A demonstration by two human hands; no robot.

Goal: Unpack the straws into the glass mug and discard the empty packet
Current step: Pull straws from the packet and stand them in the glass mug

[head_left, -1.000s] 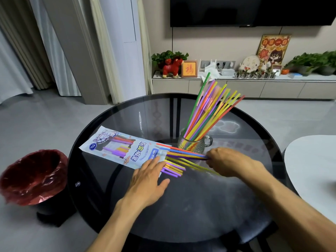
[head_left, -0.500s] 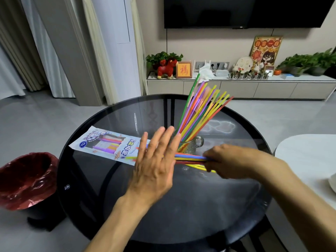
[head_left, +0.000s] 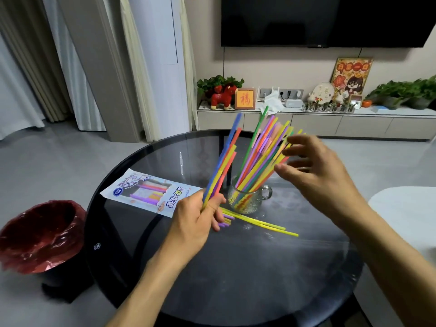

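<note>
Several straws [head_left: 221, 166] gripped upright in left hand [head_left: 197, 215], centre frame, likely for dropping into glass mug [head_left: 247, 197]. Right hand [head_left: 309, 168] spread wide, steadying mug's bundle. Packet [head_left: 151, 192] flat, centre-left; more straws beside.

The bench [head_left: 236, 267] is round, with a dark glass top and a black rim. On it stands a glass mug [head_left: 247, 199] full of coloured straws, its handle turned to the right. Left of the mug lies the packet [head_left: 151, 192], flat, with some straws visible inside it. In front of the mug, loose straws [head_left: 259, 224] lie on the glass, yellow ones and some purple ones. The bench stands on a grey floor [head_left: 59, 166], and a bin with a red bag [head_left: 40, 234] stands on the floor at its left.
</note>
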